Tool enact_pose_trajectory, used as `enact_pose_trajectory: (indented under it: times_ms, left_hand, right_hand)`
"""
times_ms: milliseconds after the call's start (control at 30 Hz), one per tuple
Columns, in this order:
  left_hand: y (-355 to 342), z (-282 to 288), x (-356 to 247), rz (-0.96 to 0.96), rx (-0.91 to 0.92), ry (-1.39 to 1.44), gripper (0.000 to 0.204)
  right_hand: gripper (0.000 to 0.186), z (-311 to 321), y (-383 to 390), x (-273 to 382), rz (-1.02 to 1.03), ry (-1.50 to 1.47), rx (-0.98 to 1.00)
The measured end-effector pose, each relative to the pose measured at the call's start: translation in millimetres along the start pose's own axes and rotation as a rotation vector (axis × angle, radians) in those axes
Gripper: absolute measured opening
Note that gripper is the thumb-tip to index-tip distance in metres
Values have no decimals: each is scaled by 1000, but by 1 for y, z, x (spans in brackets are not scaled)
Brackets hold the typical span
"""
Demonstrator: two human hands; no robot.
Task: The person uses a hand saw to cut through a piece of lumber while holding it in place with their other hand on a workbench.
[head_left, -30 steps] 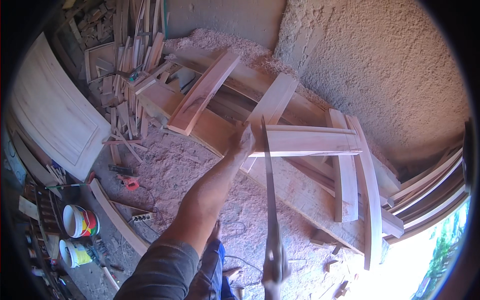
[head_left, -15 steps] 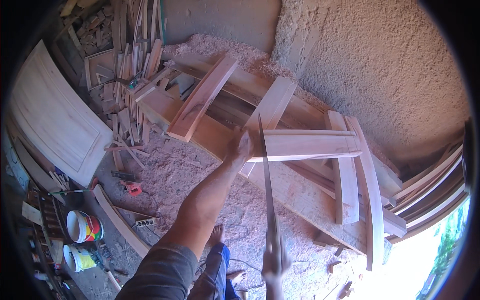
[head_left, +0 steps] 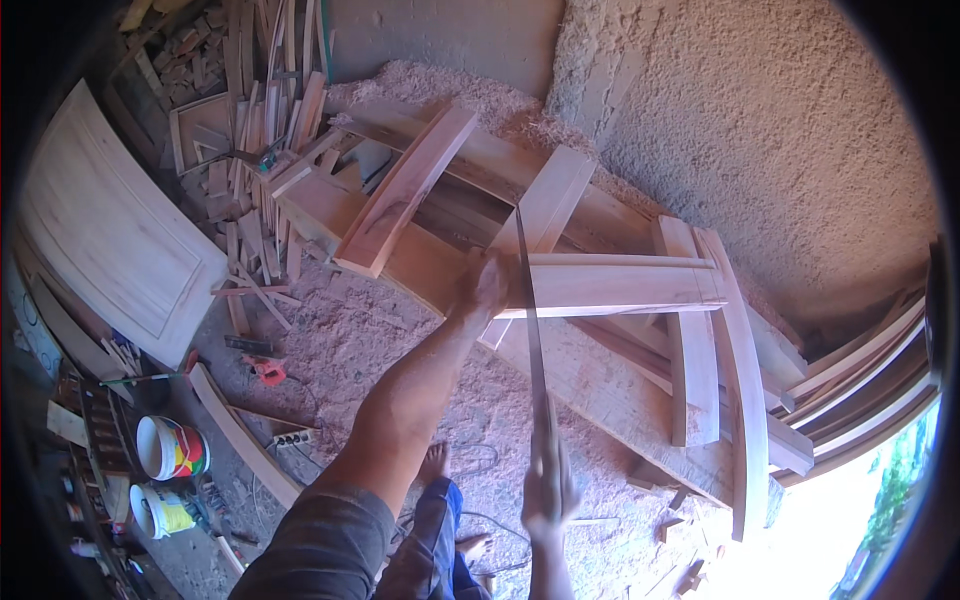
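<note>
My right hand (head_left: pixel 548 495), blurred by motion, is closed around the handle end of a hand saw (head_left: pixel 535 355). The long narrow blade points away from me and crosses a pale wooden board (head_left: pixel 625 288) near its left end. On that left end, just beside the blade, my left hand (head_left: pixel 488 285) is closed and presses the board down. Beneath it a flat wooden piece (head_left: pixel 560 195) slants away across the bench planks. Toward its right end, the sawn board rests over another wooden piece (head_left: pixel 693 370). How deep the blade sits in the wood is hidden.
A thick reddish timber (head_left: pixel 405 195) lies across the bench left of my hands. A curved board (head_left: pixel 742 400) stands at the right. Wood shavings cover the floor, with a red power tool (head_left: pixel 268 372), buckets (head_left: pixel 170 447) and a panelled door (head_left: pixel 120 230) at left. A rough wall (head_left: pixel 760 130) rises behind.
The saw and my right hand have moved slightly away from me along the blade's line. My left hand stays on the board's end.
</note>
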State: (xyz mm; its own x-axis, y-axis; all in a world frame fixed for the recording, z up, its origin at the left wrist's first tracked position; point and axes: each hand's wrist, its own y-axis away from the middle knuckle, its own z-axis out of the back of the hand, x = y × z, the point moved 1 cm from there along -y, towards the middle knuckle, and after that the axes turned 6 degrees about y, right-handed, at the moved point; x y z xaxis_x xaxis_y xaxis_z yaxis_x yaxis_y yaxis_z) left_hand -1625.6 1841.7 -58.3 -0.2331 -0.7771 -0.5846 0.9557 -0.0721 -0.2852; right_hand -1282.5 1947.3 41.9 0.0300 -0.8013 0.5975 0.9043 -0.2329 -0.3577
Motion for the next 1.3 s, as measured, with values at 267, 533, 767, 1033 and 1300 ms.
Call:
enact_pose_trajectory:
  times_ms: [267,533,767,1033,1300]
  left_hand:
    - [-7,11,9,-72,115,-200,15]
    - [-9,5,-10,-141,88,-304,14]
    - [-10,0,10,-189,83,-419,18]
    - [-16,-29,29,32,102,382,24]
    - [-8,-23,35,-37,-375,599,23]
  right_hand:
    - [51,8,23,-1,-7,-56,58]
    - [47,-35,-23,-23,12,-118,-54]
    - [52,3,64,-14,31,-9,-32]
    - [47,-28,-6,-11,25,-83,-138]
    - [49,24,17,39,55,41,-178]
